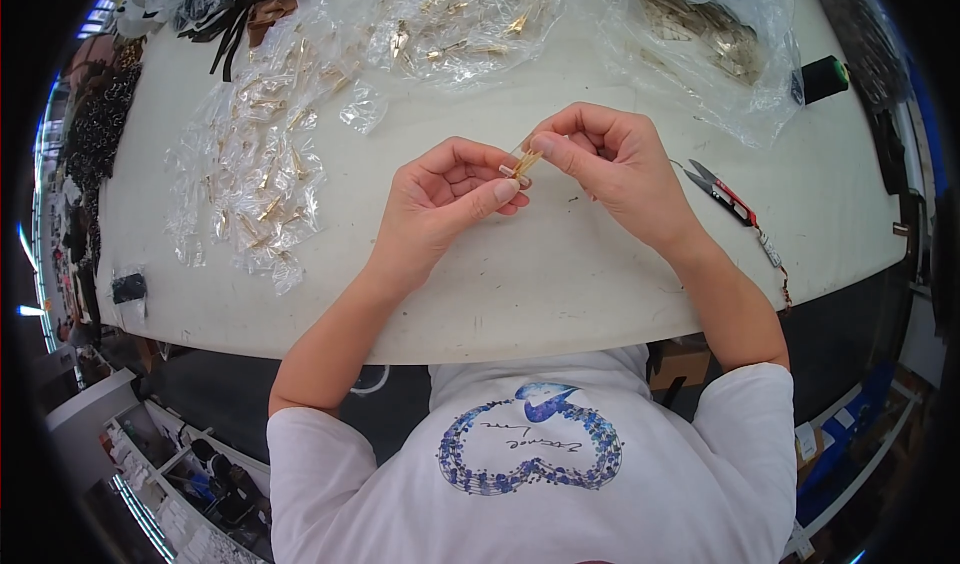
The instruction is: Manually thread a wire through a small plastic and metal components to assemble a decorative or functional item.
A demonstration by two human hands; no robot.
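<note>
Above the middle of the table, both of my hands meet at a small gold-coloured metal piece [524, 164]. The thumb and fingers of my left hand [440, 196] pinch its lower end. At its upper end, the thumb and forefinger of my right hand [622, 169] are closed together. Something clear, perhaps thin plastic, shows by the right fingertips, but it is too small to make out. Left of my hands spreads a heap of small clear plastic packets [262, 189] with gold-coloured pieces inside.
More gold pieces in clear plastic [465, 29] lie at the back. A large clear bag [700, 34] sits at the back right, near a dark thread spool [824, 80]. Red-handled thread snips [725, 194] lie right of my right forearm. Black strips [235, 24] lie at the back left.
</note>
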